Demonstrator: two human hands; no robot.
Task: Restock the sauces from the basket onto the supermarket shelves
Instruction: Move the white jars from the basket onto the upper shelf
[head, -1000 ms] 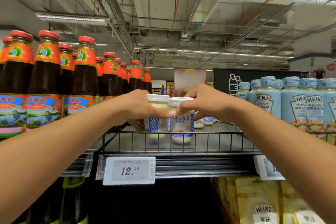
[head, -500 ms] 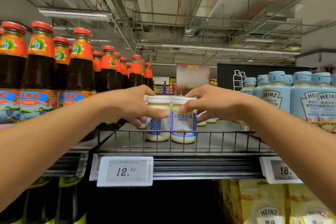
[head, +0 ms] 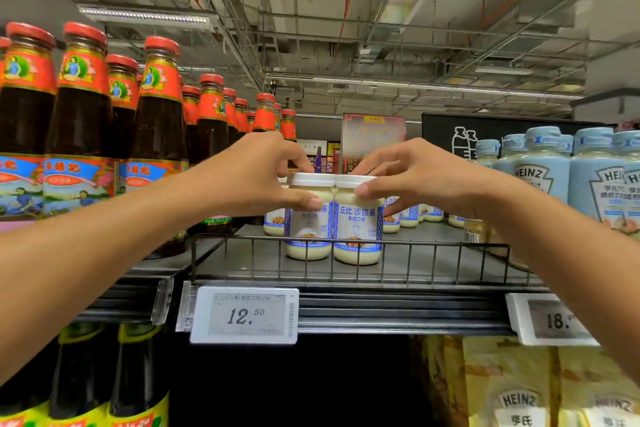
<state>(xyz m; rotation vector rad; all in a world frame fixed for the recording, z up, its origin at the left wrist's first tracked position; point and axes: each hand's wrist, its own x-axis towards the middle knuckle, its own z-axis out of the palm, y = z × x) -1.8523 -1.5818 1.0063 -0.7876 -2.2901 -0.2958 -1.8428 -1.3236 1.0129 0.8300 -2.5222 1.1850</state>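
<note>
I count two white-lidded salad dressing jars at the front of the shelf (head: 429, 274), standing upright side by side and touching, just behind the wire rail (head: 346, 243). The left jar (head: 308, 232) and the right jar (head: 358, 230) both sit on the shelf floor.

My two hands are up there, one per jar. The left hand (head: 256, 177) grips the left jar near its lid: thumb pressed across the front just under the lid, fingers (head: 294, 156) curled over the top toward the back. The right hand (head: 422, 177) mirrors it on the right jar, thumb laid on the front below the lid, fingers (head: 377, 166) bent over the top. Neither hand is spread wide; each is closed to about the width of its jar.

Behind the pair I make out at least five more jars (head: 408, 218) of the same kind, too overlapped for an exact count. To the left stand dark sauce bottles (head: 159, 121) with red caps, at least a dozen. To the right are pale blue Heinz bottles (head: 547, 177), at least five caps showing.

Two price tags hang on the shelf edge: one reading 12.50 (head: 244, 315) and a second tag (head: 550, 319) cut off by my right forearm. Below, I see three dark bottles (head: 79, 374) with yellow-green labels and two yellow Heinz pouches (head: 512, 388).
</note>
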